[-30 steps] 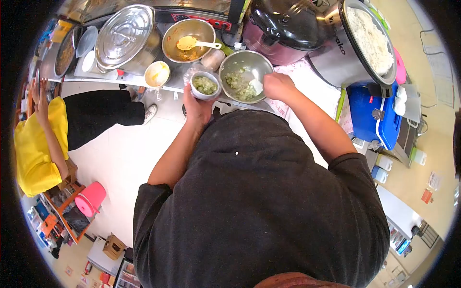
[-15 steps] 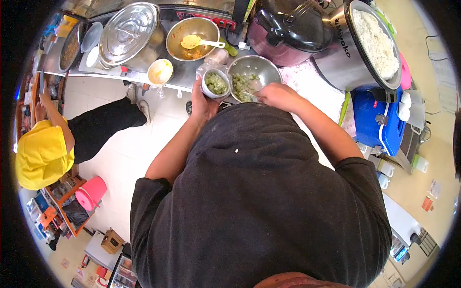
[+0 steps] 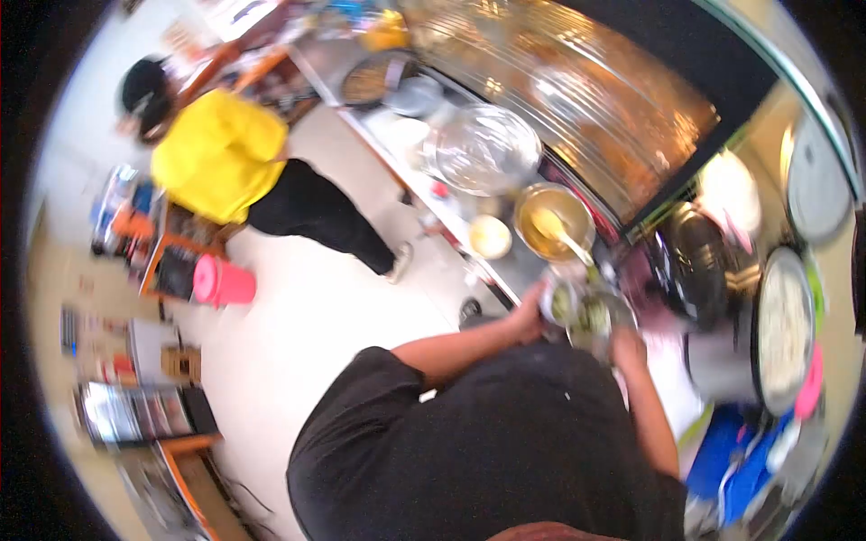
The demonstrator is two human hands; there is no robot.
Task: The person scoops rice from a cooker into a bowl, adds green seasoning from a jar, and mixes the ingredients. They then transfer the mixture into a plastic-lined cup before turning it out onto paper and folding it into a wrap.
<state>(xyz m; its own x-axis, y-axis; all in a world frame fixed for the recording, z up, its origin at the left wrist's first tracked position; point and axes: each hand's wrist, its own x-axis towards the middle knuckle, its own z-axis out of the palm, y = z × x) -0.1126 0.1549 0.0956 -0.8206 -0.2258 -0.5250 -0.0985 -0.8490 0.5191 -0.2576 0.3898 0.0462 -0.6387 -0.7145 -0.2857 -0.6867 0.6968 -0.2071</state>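
The whole view is smeared by motion. My left hand (image 3: pixel 529 317) grips a small white cup (image 3: pixel 559 302) of chopped green food, held at the counter edge. Right beside the cup sits a steel mixing bowl (image 3: pixel 597 317) holding more of the green mix. My right hand (image 3: pixel 629 348) is at the near rim of that bowl with its fingers curled. The spoon it held a moment ago is lost in the blur.
On the counter (image 3: pixel 523 261) stand a steel bowl with a yellow spoon (image 3: pixel 552 221), a small yellow bowl (image 3: pixel 492 236) and a big lidded pot (image 3: pixel 487 149). An open rice cooker (image 3: pixel 783 329) and a blue cooler (image 3: pixel 731 460) are to the right. A person in yellow (image 3: pixel 221 153) bends at far left near a pink bucket (image 3: pixel 224 282).
The camera has swung and tilted sharply, so the scene appears rotated and blurred. The cup has come right up against the steel bowl, and my right hand stays at the bowl.
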